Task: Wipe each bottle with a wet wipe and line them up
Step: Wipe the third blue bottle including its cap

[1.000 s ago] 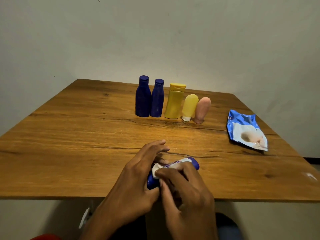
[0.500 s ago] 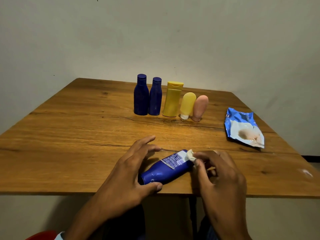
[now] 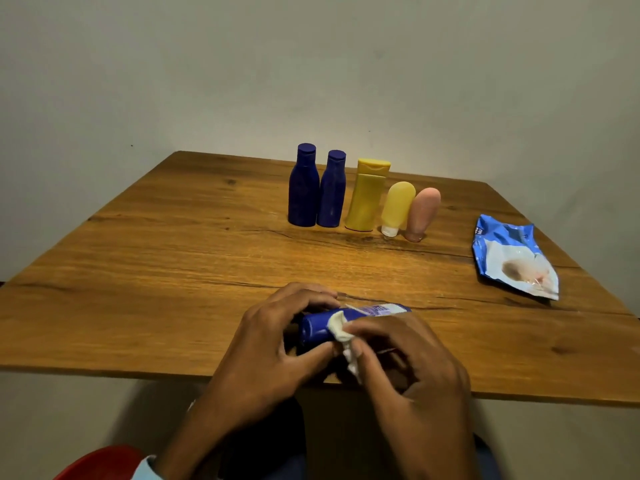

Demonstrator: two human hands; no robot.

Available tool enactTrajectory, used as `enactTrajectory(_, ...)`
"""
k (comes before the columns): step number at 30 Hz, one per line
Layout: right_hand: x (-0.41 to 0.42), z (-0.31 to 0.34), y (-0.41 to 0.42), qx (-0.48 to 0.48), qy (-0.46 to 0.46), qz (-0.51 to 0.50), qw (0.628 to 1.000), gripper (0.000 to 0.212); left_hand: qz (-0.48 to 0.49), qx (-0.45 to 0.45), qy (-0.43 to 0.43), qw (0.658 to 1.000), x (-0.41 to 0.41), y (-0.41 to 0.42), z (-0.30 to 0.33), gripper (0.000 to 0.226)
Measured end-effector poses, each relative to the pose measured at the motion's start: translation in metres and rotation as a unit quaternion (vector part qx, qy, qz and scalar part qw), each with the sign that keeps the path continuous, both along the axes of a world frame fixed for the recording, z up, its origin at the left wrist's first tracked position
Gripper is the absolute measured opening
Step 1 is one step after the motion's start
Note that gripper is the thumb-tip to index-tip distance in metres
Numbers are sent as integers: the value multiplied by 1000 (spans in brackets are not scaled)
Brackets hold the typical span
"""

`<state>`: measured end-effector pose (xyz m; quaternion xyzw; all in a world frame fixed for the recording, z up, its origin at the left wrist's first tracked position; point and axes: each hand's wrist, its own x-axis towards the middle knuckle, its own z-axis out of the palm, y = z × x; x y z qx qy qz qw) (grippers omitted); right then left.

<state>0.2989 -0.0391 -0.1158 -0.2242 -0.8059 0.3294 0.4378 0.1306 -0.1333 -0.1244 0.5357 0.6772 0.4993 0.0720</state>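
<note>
Your left hand (image 3: 277,344) grips the dark blue bottle (image 3: 320,325) lying near the counter's (image 3: 173,271) front edge, steadying it so your right hand (image 3: 408,362), pinching the wet wipe (image 3: 341,329), can rub it. Five bottles stand lined up behind.

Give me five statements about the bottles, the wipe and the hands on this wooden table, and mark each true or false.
1. Five containers stand in a row at the back of the wooden table. True.
2. The left hand holds the lying blue plastic bottle. True.
3. The right hand is empty. False: it pinches the white wet wipe.
4. The blue wipe packet lies left of the row. False: right.
5. The pink tube stands cap down. True.
</note>
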Motion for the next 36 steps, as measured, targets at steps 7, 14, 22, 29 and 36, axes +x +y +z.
enactTrajectory(7, -2, 20, 3, 33, -34, -63, 997, 27, 26, 65, -48, 996, 4, 0, -4, 35)
enactTrajectory(14, -19, 28, -15, 69, -79, -31, 994, 25, 70, 107, 25, 991, 8, 2, -10, 33)
enactTrajectory(22, 0, 43, 8, -9, -26, -2, 1000, 25, 66, 88, 2, 994, 8, 2, -12, 40)
enactTrajectory(29, -9, 27, -7, 51, -100, -72, 991, 28, 74, 86, 22, 993, 10, 3, -12, 42)
enactTrajectory(36, -7, 35, -11, 66, -38, 26, 997, 28, 71, 93, 1, 993, 9, 1, -9, 31)
